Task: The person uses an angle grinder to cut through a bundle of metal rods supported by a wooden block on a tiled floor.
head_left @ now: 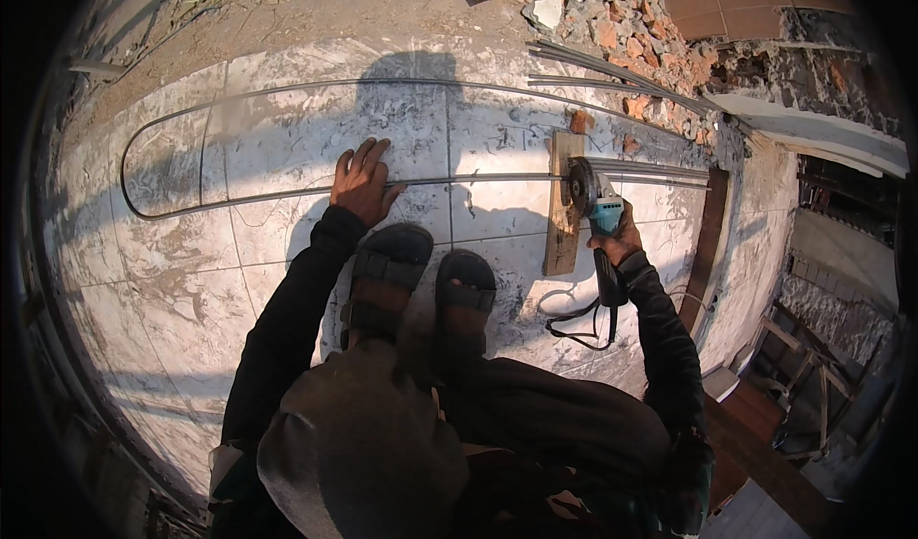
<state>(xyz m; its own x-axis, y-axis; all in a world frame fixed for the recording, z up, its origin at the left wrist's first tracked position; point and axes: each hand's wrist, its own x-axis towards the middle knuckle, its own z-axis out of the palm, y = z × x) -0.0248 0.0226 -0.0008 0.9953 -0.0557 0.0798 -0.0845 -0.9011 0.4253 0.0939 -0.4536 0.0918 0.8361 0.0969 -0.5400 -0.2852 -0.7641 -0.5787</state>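
Observation:
A long thin metal rod [287, 195], bent into a rounded loop at its left end, lies on the pale tiled floor. My left hand [363, 183] rests on the loop's nearer side, fingers stretched out flat across it. On the right, my right hand [623, 241] is closed around a teal and black angle grinder [606, 216]. The grinder's dark disc [579, 186] stands at the rods, above a wooden plank [561, 247] lying crosswise under them. Whether the disc touches metal or spins, I cannot tell.
My sandalled feet [392, 257] are planted just below the rod. The grinder's black cord [583, 336] curls on the floor. More rods [612, 85] lie at the far right, beside broken brick rubble [612, 22]. A raised edge [706, 252] borders the floor on the right.

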